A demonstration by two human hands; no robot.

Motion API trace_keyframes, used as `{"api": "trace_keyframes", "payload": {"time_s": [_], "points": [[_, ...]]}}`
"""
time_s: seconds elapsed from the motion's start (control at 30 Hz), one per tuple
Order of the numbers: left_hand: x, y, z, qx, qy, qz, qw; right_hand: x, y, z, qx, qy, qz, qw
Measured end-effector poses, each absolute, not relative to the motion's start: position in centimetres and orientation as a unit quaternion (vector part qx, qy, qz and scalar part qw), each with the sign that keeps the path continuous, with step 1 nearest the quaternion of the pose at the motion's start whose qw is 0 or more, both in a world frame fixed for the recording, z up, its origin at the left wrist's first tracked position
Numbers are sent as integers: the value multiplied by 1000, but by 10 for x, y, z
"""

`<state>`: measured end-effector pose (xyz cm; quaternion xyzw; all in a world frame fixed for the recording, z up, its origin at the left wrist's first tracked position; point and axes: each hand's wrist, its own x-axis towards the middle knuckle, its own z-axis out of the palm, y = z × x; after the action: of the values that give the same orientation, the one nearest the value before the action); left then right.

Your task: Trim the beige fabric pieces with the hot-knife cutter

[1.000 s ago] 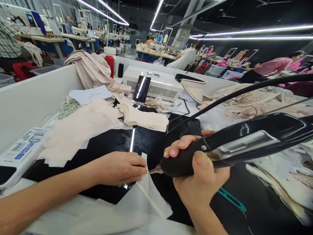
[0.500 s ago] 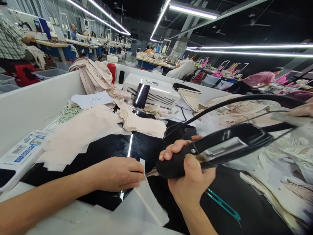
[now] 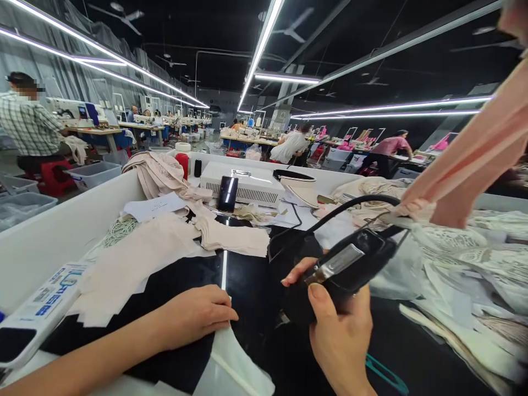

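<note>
My right hand (image 3: 338,324) is wrapped round a black corded hand tool (image 3: 357,264) with a metal lever on top, my thumb at the lever's near end. The tool is raised above the black work surface (image 3: 251,308), and a pinkish cloth strip (image 3: 416,203) is tied round its cord end. My left hand (image 3: 202,316) has its fingers pinched together on the top end of a thin whitish fabric piece (image 3: 237,363), which lies towards me with a narrow raised band along it. A teal slotted plastic tool (image 3: 385,374) lies beside my right wrist, partly hidden.
Pale cut fabric pieces (image 3: 136,256) and a stacked bundle (image 3: 233,234) lie beyond my left hand. A phone (image 3: 227,192) leans on a white vented box (image 3: 259,190). Lace and fabric heap (image 3: 462,275) on the right. A white labelled device (image 3: 41,305) stands left. People work at machines behind.
The view has tilted up. My right hand has drawn the tool away from my left hand and the fabric, which it was close to before. My left hand keeps its pinch.
</note>
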<state>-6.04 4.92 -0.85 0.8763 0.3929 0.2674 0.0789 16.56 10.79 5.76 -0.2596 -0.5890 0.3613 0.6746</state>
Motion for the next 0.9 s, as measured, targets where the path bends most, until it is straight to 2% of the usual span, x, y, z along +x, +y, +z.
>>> {"api": "trace_keyframes", "payload": {"time_s": [0.1,0.23,0.3,0.37,0.47,0.6,0.73,0.83,0.9], "points": [[-59,47,-4,886,381,258,60,183,109,58,-318,-594,309,672],[-59,40,6,897,389,210,21,203,96,48,-318,-493,177,790],[-58,37,9,898,401,183,-3,208,82,38,-278,-503,132,808],[-56,35,11,898,409,159,-21,208,68,30,-241,-606,156,742],[-51,33,17,902,406,144,-24,196,61,24,-251,-718,271,591],[-44,28,35,909,370,191,-23,168,80,27,-315,-630,501,503],[-44,23,64,913,318,252,-43,133,94,27,-240,-520,738,358],[-53,21,81,902,312,296,-26,111,94,22,-152,-506,817,231],[-64,21,85,881,329,339,2,101,94,20,-121,-527,818,199]]}}
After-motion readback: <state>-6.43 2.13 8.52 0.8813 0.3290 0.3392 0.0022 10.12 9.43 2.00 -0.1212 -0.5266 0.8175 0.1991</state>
